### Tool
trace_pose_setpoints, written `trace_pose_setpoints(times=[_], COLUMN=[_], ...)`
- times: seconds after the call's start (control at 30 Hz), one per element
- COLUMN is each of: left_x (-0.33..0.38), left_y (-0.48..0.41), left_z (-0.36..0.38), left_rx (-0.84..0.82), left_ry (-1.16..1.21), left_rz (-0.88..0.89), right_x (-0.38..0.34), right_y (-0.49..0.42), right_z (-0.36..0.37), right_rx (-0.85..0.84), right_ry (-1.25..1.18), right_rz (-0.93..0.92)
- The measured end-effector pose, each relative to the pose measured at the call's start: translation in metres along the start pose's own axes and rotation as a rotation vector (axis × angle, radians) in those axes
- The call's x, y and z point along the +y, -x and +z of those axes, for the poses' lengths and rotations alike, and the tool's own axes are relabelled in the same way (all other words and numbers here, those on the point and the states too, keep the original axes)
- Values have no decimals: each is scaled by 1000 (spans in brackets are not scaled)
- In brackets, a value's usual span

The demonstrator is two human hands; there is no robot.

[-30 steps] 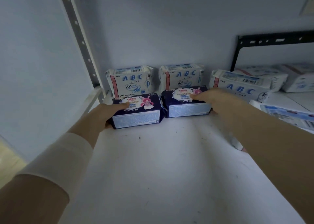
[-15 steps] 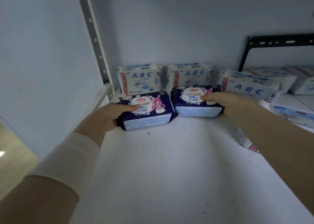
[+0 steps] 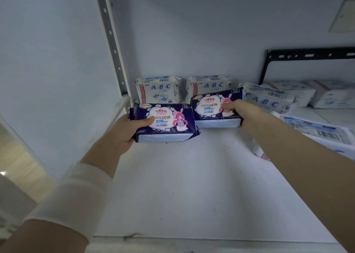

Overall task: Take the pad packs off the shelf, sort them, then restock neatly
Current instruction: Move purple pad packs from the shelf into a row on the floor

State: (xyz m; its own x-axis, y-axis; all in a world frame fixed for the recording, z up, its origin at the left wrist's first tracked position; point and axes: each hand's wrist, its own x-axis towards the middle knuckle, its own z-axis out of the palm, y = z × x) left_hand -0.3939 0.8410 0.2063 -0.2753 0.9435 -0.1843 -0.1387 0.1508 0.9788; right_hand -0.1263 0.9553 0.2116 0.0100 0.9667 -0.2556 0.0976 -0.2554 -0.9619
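On the shelf (image 3: 192, 185), the left hand (image 3: 123, 135) at 10 o'clock grips one navy pack (image 3: 165, 124). The right hand (image 3: 244, 114) at 1 o'clock grips a second navy pack (image 3: 213, 108). Behind them at 12 stand two ABC packs (image 3: 159, 90), and more lie at 2. Emptying looks only partly done, with sorting and restocking still to come.

Head view, looking down, close to shelf (image 3: 192, 185)

Now farther forward and slightly raised: left navy pack (image 3: 163, 123) and right navy pack (image 3: 211, 108)

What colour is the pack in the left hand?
Pack is dark navy, white label, pink cartoon; head view.
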Motion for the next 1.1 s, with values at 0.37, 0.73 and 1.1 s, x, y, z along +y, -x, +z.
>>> trace_pose_setpoints(times=[0.37,0.73,1.1], left_x=[-14,-66,-174], left_y=[180,320,403], left_z=[34,89,109], left_rx=[27,14,-157], left_ry=[175,180,44], left_rz=[136,128,-6], right_x=[-6,33,137], right_y=[125,250,340], right_z=[-49,-154,-216], right_rx=[-44,-102,75], right_ry=[-3,-104,42], right_rz=[-203,-259,-213])
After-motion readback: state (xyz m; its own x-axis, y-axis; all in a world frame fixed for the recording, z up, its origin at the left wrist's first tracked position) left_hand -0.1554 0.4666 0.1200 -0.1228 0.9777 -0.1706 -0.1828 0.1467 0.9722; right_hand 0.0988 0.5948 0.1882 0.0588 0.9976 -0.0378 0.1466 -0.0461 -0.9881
